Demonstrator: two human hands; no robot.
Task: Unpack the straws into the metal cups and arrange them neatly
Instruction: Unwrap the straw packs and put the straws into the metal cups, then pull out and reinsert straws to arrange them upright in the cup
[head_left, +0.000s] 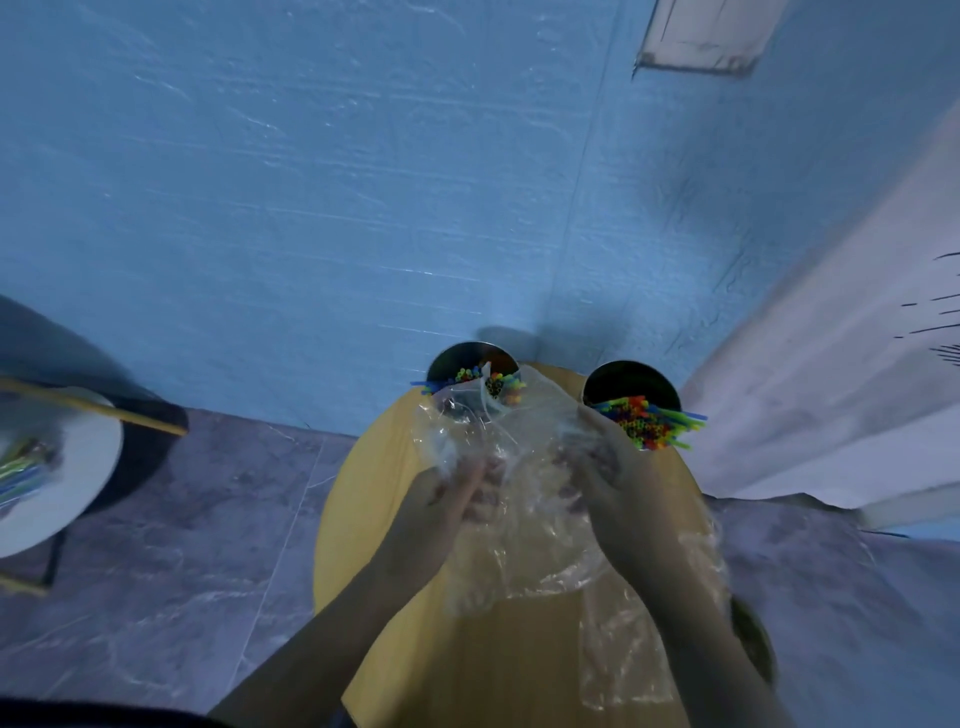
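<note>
Left hand (447, 501) and right hand (610, 483) gripped a crumpled clear plastic bag (535, 535) above the middle of the round yellow surface (374, 467), the fingers of each curled into the film on either side of it; the bag looked empty of straws. Coloured straws (649, 421) stood in the right metal cup (623, 376) at the far right edge of the surface, several leaning out over its rim. Another bunch (491, 384) filled the left metal cup (452, 358) at the far edge, partly veiled by the bag's upper corner. A second loose sheet of plastic (623, 660) lay toward the near right edge. The bag appeared almost weightless, limp and slick, likely to cling to skin or snag on straw tips, and so best bunched in a fist and lifted clear of the cups. The straws looked light, thin and easily bent or scattered, and would probably be best gathered round the middle of a bunch with a loose encircling grip rather than pinched singly at the tips. More packed straws seemed to lie on a white side table (78, 467) well apart at the left, though blurred.
</note>
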